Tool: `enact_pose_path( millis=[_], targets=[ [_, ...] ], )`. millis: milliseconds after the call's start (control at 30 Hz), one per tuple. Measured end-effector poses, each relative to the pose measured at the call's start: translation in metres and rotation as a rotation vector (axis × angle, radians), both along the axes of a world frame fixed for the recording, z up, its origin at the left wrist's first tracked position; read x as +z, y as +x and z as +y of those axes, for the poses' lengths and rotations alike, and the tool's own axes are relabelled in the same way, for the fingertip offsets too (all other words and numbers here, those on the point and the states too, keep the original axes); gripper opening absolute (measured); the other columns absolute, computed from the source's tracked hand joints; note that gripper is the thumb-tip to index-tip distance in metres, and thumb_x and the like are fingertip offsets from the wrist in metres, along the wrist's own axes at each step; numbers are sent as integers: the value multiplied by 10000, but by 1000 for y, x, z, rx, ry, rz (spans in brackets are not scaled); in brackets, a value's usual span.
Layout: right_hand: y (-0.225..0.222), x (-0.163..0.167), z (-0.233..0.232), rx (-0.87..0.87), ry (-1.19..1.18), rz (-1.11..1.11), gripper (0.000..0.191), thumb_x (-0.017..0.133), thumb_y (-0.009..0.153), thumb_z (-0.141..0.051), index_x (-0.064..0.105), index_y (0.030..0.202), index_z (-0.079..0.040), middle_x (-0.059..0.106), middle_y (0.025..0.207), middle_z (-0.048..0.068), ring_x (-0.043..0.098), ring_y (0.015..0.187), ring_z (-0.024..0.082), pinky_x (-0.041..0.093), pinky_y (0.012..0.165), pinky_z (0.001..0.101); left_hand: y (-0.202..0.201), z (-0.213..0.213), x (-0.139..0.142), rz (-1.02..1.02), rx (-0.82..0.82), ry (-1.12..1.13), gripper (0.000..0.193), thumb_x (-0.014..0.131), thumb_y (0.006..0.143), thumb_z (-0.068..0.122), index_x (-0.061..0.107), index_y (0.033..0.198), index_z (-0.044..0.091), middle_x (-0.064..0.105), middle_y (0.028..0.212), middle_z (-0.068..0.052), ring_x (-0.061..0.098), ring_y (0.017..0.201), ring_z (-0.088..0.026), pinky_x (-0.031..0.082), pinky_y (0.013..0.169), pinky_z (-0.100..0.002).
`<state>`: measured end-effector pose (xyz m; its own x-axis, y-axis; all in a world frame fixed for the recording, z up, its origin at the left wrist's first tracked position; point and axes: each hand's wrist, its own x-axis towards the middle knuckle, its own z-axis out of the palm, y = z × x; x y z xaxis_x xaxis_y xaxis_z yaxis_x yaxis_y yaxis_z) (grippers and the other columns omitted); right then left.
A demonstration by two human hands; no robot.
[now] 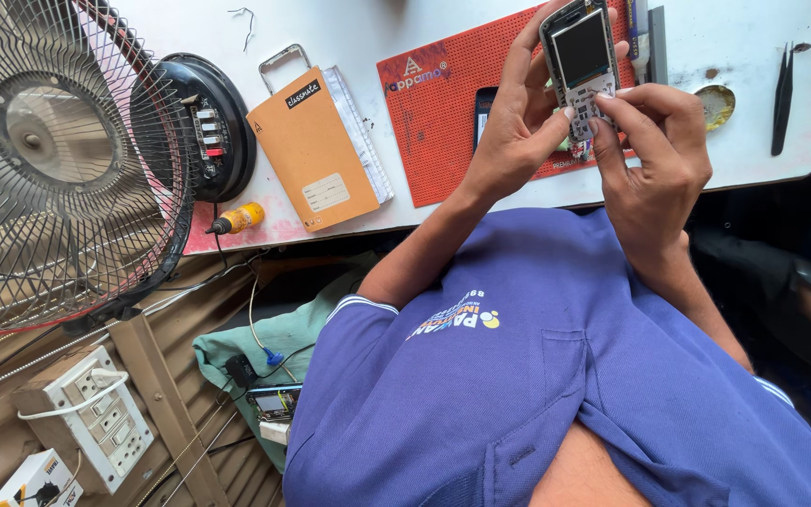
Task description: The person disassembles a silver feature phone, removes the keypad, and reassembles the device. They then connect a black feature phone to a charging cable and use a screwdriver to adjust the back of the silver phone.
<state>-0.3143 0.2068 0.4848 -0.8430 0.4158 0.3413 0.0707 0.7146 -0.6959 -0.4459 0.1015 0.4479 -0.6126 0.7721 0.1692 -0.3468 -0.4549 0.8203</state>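
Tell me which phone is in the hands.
The grey keypad phone, held by left hand and right hand above the red mat; the dark one lies on it.

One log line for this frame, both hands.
left hand: grips keypad phone | right hand: pinches its keypad end | phone: over red mat | nearby: tweezers, orange notebook, fan

You have a single view, from the camera on your head, looking steeply down over your chest and close to it. The white worktop (481,19) fills the top of the frame, its near edge running across, with the table fan (58,160) at its left end.
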Motion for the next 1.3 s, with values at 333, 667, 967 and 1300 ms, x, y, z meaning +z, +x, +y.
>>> enact_pose_path(
  millis=[333,667,967,1300],
  targets=[
    [3,-3,0,-19,20,-24,228,798,1097,66,735,1309,12,581,1230,92,654,1015,173,571,866,280,3,-1,0,-15,-4,6,888,412,969,-246,127,1653,244,427,1606,-121,441,1476,-236,406,1339,-413],
    [4,-6,1,-25,19,-15,228,790,1094,84,743,1305,13,590,1210,91,649,999,163,573,835,265,4,-1,-1,-15,-2,13,884,430,986,-247,127,1654,246,427,1607,-112,457,1496,-238,402,1342,-414],
    [3,-4,0,-25,38,-17,227,790,1100,82,743,1311,12,594,1213,88,652,1006,165,579,839,266,4,-1,-1,-13,-5,6,866,437,997,-230,123,1649,246,412,1619,-115,452,1498,-242,402,1340,-414],
    [-1,3,-2,-30,15,-21,237,789,1096,90,738,1316,15,587,1208,92,645,996,162,571,837,269,3,-2,-2,-11,-6,20,865,430,992,-225,135,1650,253,434,1609,-119,444,1466,-240,420,1331,-416]
  ],
)
